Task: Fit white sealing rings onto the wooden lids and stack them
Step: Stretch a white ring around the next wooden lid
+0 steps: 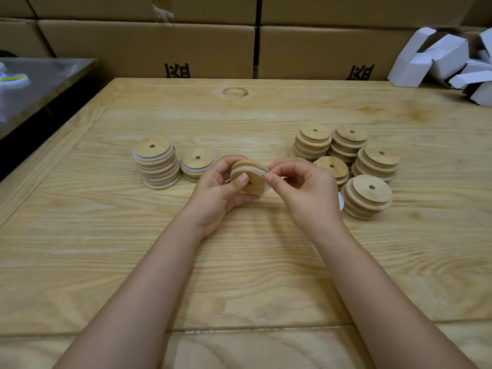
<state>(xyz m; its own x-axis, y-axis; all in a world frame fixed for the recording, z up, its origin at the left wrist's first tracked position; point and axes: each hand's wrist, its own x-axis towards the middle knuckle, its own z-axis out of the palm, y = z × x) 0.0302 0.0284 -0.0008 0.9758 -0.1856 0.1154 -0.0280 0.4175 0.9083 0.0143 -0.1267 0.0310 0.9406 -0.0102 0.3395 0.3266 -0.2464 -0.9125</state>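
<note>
Between two ringed stacks (157, 163), five bare stacks (367, 195), left hand (219, 193) and right hand (306, 191) grip one lid (257, 188).

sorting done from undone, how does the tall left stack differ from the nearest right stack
The tall left stack has white rings on its lids; the nearest right stack is bare wood. The left is also higher than the right. Both hold round wooden lids with holes.

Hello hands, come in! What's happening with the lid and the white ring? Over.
Left hand grips wooden lid. Right hand pinches white ring onto its edge. Nothing in the way.
</note>
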